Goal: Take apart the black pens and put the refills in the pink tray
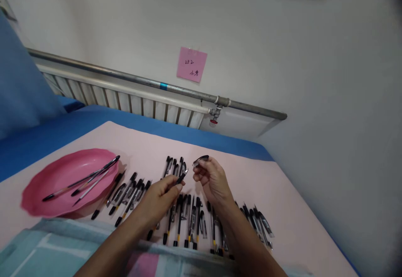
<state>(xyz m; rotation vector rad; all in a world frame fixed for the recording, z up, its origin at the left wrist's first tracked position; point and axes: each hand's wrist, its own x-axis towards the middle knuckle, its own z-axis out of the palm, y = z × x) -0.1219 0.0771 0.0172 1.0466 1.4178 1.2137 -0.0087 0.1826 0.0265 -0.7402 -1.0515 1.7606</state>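
My left hand [163,197] is closed around a pen [182,177] whose black grip and pale pointed tip stick out past the fingers. The rest of that pen is hidden by the hand. Close by on the right, my right hand [215,178] pinches a clear pen cap [200,160] with a black clip. The cap and the pen tip are apart. Below and behind my hands, loose pen parts [179,222] lie in groups on the pink tabletop [144,147], with black ends, clear caps and thin refills among them.
At the left a pink scalloped dish [69,164] holds several pens and a white refill. More pen parts [256,220] lie at the right. Light-blue cloth [63,243] covers the near edge. Behind the table are a radiator [132,101], a pipe [125,74] and a wall note [191,64].
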